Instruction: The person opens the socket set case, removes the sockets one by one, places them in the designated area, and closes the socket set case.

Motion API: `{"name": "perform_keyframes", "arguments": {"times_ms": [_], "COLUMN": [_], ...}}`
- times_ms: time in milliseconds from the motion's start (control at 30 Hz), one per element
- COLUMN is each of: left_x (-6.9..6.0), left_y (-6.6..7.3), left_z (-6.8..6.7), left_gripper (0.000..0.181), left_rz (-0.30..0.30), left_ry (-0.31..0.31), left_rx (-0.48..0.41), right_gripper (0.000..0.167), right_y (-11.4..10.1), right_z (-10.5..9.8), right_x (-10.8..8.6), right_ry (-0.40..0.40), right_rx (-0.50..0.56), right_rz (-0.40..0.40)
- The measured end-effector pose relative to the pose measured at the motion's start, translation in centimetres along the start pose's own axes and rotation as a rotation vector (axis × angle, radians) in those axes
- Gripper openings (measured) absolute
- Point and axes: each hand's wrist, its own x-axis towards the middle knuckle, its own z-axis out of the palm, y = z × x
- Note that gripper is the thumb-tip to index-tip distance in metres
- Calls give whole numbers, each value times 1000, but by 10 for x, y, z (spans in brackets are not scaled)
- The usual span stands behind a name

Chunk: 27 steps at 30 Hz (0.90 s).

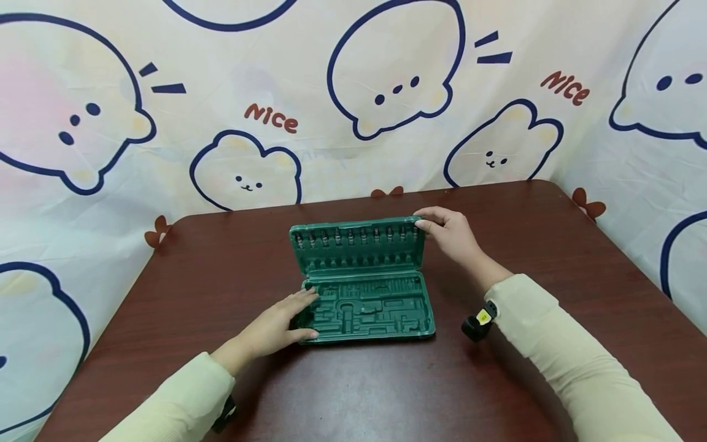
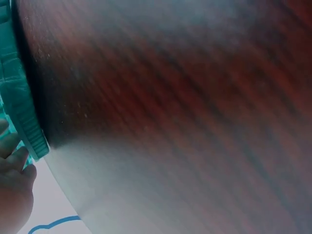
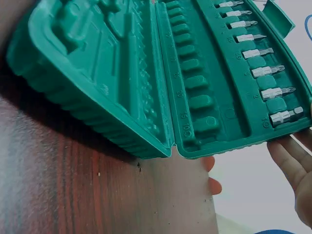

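A green plastic case lies opened on the table, its base [image 1: 359,336] flat and its lid [image 1: 361,248] raised at the back. Small metal bits [image 3: 268,70] stand in a row along the lid; molded hollows fill the base. My left hand [image 1: 276,325] rests on the base's left edge, fingers fairly straight and thumb near the front corner. In the left wrist view, part of that hand [image 2: 14,190] shows beside the case [image 2: 17,97]. My right hand [image 1: 450,233] pinches the lid's upper right corner, thumb in front; its fingers show by the lid in the right wrist view.
The case stands on a dark reddish-brown table [image 1: 381,393]. A pale cloth [image 1: 353,159] with cartoon drawings hangs behind the table and at both sides. A black strap device [image 1: 477,322] is on the right wrist.
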Motion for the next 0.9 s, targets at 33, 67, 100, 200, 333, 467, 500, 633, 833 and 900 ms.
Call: {"name": "perform_keyframes", "arguments": {"times_ms": [33, 67, 100, 200, 333, 467, 500, 633, 833, 900], "left_x": [0, 0, 0, 1, 3, 6, 6, 8, 10, 12], "left_y": [0, -1, 0, 0, 1, 1, 1, 0, -1, -1], "left_z": [0, 0, 0, 0, -1, -2, -2, -2, -2, -2], "left_gripper": [74, 73, 73, 71, 76, 83, 85, 91, 95, 98], "left_rz": [3, 13, 24, 53, 44, 36, 38, 53, 60, 61], "left_ry": [-5, -10, -15, -14, -9, -26, -32, -43, -40, -38], "left_rx": [-1, 1, 3, 22, 33, 46, 50, 69, 88, 93], "right_gripper": [29, 29, 29, 29, 30, 32, 32, 33, 36, 39], "right_y": [1, 3, 4, 6, 8, 11, 12, 16, 26, 29], "right_z": [0, 1, 1, 1, -1, -1, -1, 2, 7, 8], "right_x": [2, 4, 5, 10, 15, 21, 22, 27, 34, 36], "right_ry": [11, 21, 29, 32, -17, -76, -84, -85, -90, -99], "right_rx": [9, 11, 12, 20, 51, 70, 76, 123, 151, 151], "right_rz": [16, 30, 46, 88, 117, 137, 141, 157, 202, 230]}}
